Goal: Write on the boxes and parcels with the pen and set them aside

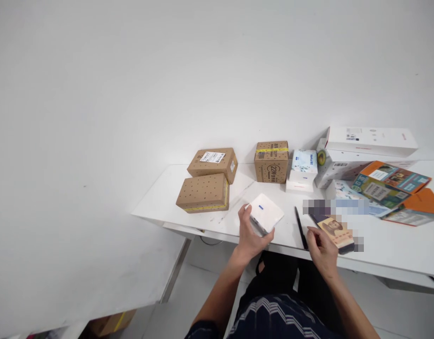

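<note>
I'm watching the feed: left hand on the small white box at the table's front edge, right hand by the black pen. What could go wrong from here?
1. The small white box sits close to the front edge of the table, gripped only at one corner by the left hand; it could tip off.
2. The black pen reaches the same edge beside the right hand; a nudge might roll it off.

Both forearms reach forward from below. The left hand is curled, thumb up and fingers wrapped in a grip — wrist bent slightly inward. The right hand lies lower, palm down, fingers loosely bent.
</note>
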`<action>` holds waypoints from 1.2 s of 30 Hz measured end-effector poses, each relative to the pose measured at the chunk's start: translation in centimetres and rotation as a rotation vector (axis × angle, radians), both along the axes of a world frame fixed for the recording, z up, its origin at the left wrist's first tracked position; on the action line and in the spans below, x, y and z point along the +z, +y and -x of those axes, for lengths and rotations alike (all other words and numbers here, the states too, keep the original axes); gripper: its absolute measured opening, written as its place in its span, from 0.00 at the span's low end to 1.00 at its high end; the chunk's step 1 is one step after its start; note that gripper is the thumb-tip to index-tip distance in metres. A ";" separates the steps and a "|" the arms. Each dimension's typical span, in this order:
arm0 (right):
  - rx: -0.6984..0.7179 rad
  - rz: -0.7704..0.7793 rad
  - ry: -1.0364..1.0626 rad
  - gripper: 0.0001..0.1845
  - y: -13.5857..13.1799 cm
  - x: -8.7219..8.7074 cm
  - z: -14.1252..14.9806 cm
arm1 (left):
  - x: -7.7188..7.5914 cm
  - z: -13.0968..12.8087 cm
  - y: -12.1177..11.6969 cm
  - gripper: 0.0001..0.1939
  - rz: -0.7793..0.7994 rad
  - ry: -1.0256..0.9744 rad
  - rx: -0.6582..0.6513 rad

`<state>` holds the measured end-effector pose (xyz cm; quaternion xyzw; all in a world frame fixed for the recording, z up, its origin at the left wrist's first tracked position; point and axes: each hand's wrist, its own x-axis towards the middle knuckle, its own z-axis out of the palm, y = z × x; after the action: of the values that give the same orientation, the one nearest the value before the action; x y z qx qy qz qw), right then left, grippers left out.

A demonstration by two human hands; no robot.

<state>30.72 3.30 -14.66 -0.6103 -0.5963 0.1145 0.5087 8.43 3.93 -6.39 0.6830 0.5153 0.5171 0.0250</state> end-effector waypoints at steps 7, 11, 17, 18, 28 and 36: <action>0.018 -0.027 -0.008 0.13 0.0 0.5 0.1 | 0.9 -0.3 -0.1 0.45 -0.123 0.071 -0.043; 0.025 -0.032 -0.008 0.13 -0.1 0.5 0.1 | 1.3 -0.2 -0.3 0.41 -0.126 0.084 -0.063; 0.030 -0.074 -0.008 0.12 0.0 0.3 0.2 | 1.6 -0.2 -0.1 0.37 -0.177 0.119 -0.076; 0.029 -0.078 -0.010 0.11 0.0 0.3 0.2 | 1.6 -0.2 -0.1 0.37 -0.190 0.123 -0.079; 0.035 -0.140 -0.058 0.10 0.1 0.4 0.0 | 1.8 0.0 -0.3 0.27 -0.095 0.029 -0.030; 0.035 -0.141 -0.058 0.09 0.1 0.3 0.1 | 2.2 -0.2 -0.5 0.22 0.005 -0.040 -0.030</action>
<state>30.61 3.39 -14.40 -0.5655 -0.6279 0.0632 0.5309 8.62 3.43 -4.17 0.6800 0.5057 0.5290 0.0450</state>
